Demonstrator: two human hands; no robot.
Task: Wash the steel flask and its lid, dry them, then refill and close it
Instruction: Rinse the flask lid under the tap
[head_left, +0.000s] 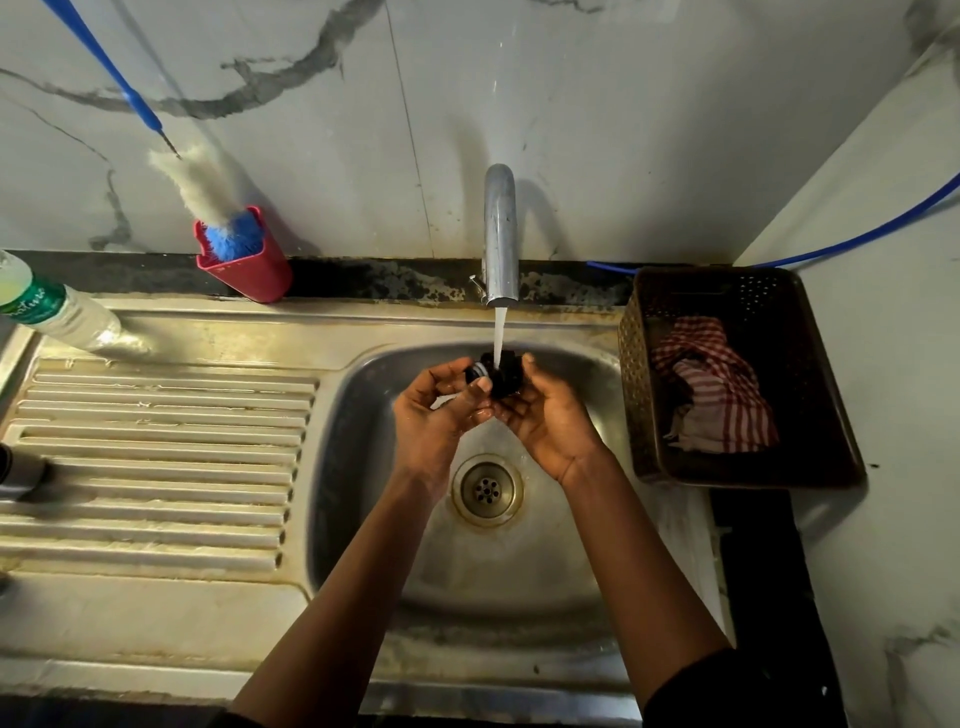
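Observation:
Over the steel sink basin (374, 467), both my hands hold the small black flask lid (500, 375) under the water that runs from the chrome tap (500, 234). My left hand (441, 410) pinches the lid's left end with thumb and fingers. From the right, my right hand (545, 410) cups the lid with curled fingers. The steel flask (18, 473) lies at the far left edge of the ribbed drainboard (156, 467), mostly out of frame.
A red holder (249, 270) with a blue and white bottle brush (213, 197) stands at the back left. A plastic bottle (57, 312) lies at the left. On the right, a brown basket (654, 374) holds a red checked cloth (717, 384). The drain (487, 489) sits mid-basin.

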